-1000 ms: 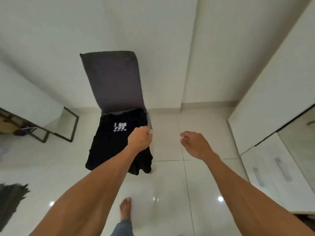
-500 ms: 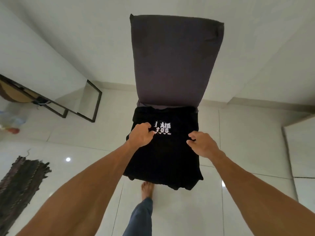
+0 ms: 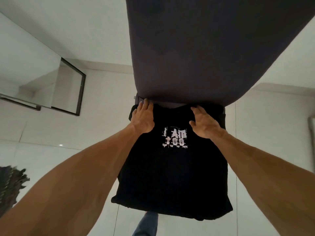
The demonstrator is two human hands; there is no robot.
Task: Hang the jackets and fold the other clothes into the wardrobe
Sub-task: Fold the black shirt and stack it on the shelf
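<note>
A black T-shirt (image 3: 172,176) with a white printed slogan lies flat on the seat of a dark grey chair (image 3: 204,48), its hem hanging over the front edge. My left hand (image 3: 143,118) rests on the shirt's top left shoulder, fingers straight and reaching the gap under the chair back. My right hand (image 3: 202,123) lies on the top right part near the collar, fingers stretched forward and thumb out. Neither hand is curled round the cloth. No jacket or wardrobe interior is in view.
A black-framed mirror (image 3: 75,92) leans against the wall at the left. A dark fringed rug (image 3: 12,186) lies on the white tiled floor at the lower left. My leg in jeans (image 3: 146,223) stands under the shirt's hem. A pale panel edge (image 3: 312,128) shows at the far right.
I have come closer to the chair. Both hands moved up from the print to the shirt's top edge, and their curled fingers straightened out flat on the cloth.
</note>
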